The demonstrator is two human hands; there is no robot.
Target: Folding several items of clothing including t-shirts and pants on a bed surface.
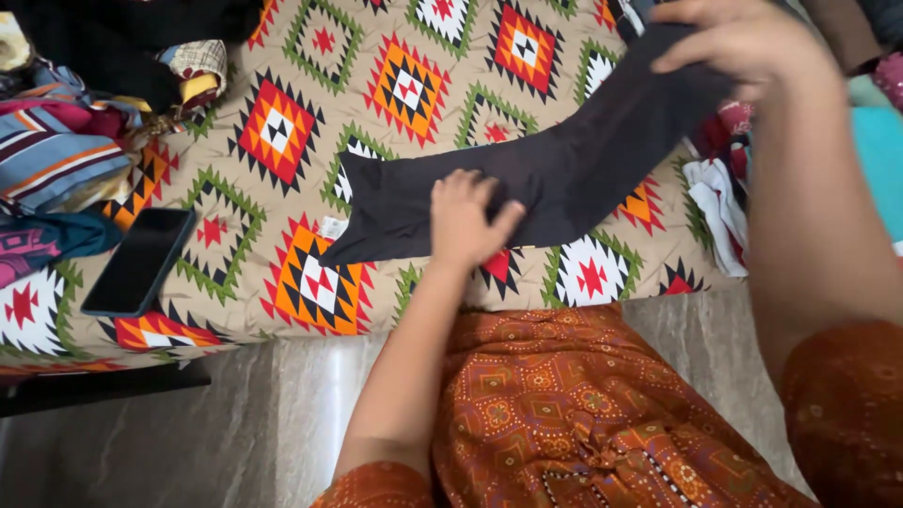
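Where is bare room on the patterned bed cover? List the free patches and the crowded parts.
Free: the patterned bed cover between the heap of striped clothes at the left and the dark grey cloth; also the near edge between the black phone and the left hand. Crowded: the left heap, and the right edge by the white cloth, under the right hand.

L hand [467, 218] flat on dark cloth [574, 165] spread over patterned bedcover [310, 103]; R hand [732, 38] pinches cloth's far end, lifted. Phone [139, 261] well left of cloth, clothes pile [66, 150] beyond it.
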